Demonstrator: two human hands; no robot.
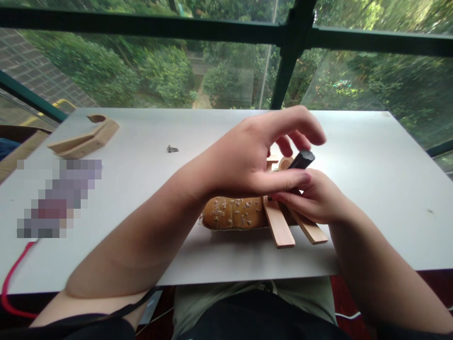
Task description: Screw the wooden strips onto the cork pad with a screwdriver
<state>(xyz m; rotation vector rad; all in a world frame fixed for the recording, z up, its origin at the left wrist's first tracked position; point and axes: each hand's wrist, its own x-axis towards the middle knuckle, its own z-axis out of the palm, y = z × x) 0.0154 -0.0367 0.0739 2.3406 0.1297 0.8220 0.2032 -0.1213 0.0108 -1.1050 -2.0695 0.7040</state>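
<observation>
Near the front edge of the white table [392,212], the left hand [260,151] is arching above a black faceted handle [303,159], its fingers standing wide of the thumb. The right hand [318,196] is bunching narrowly by two pale flat wooden strips [279,226], which are lying over a brown speckled oblong roll [246,212]; its grip I cannot tell.

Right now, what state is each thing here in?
Left hand, open, fingers curled
Right hand, partly hidden, grip unclear
Black handle, tilted
Brown roll, lying on its side
Wooden strips, overlapping the roll
Metal fasteners, lying loosely clustered
Far-left wooden piece, lying apart
Pixelated item, obscured, state unclear
</observation>
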